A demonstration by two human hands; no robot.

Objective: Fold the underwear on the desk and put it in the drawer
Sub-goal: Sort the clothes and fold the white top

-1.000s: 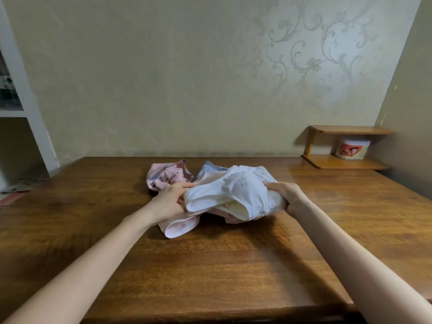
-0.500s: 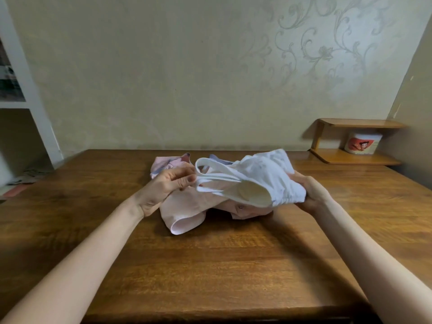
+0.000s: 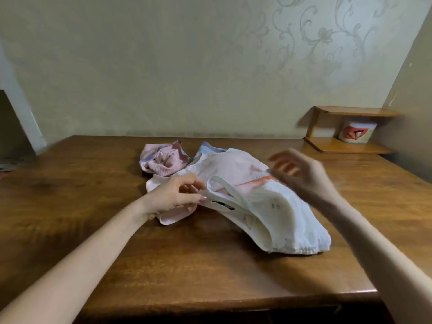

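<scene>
Two hands work at one heap of underwear on the wooden desk (image 3: 210, 265). The white piece (image 3: 287, 220) lies nearest the desk's front edge and serves as the marker here. The left hand (image 3: 173, 195), at the white piece's left end, pinches its strap between thumb and fingertips. The right hand (image 3: 301, 174) hovers just above the white piece's far side, fingers spread and loosely bent, holding nothing.

Behind the white piece, partly under it, lies one pale pink garment (image 3: 231, 167). Farther behind and to the left sits one ribbed pink garment (image 3: 163, 163), and beside that a strip of blue-grey cloth (image 3: 208, 147) peeks out. That makes four colours, though the overlap hides whether they are four separate pieces.

Well behind the white piece to the right stands one small wooden shelf (image 3: 350, 146) with one printed tub (image 3: 356, 133) inside.

The right hand is smeared with motion blur, so its fingertips are hard to make out. Both forearms are cut off by the picture's lower edge.
</scene>
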